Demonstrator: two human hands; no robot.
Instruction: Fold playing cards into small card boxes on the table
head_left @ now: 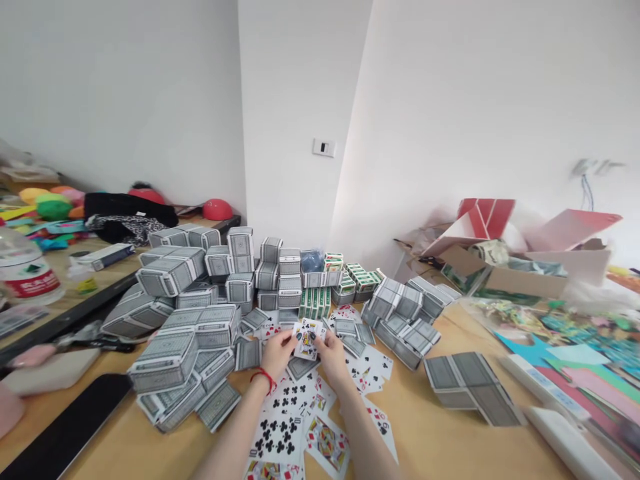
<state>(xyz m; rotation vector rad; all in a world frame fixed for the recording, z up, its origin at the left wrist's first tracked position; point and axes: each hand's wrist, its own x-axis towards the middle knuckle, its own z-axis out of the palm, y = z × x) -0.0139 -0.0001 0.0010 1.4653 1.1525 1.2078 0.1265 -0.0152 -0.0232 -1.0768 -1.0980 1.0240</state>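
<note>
Both my hands meet over the middle of a wooden table (440,433), pinching a small bunch of playing cards (307,337) face up between them. My left hand (277,353), with a red string on its wrist, grips the cards' left edge. My right hand (333,353) grips the right edge with fingers closed. Loose face-up cards (300,427) lie spread on the table under and between my forearms. Piles of grey card cubes (185,327) rise just left of my left hand.
More grey cubes (405,317) lie right of my hands, and a flat folded piece (470,383) sits further right. Green card boxes (320,300) stand behind. A cardboard box (505,267) and coloured paper (575,360) fill the right. A black phone (65,427) and a bottle (27,270) are left.
</note>
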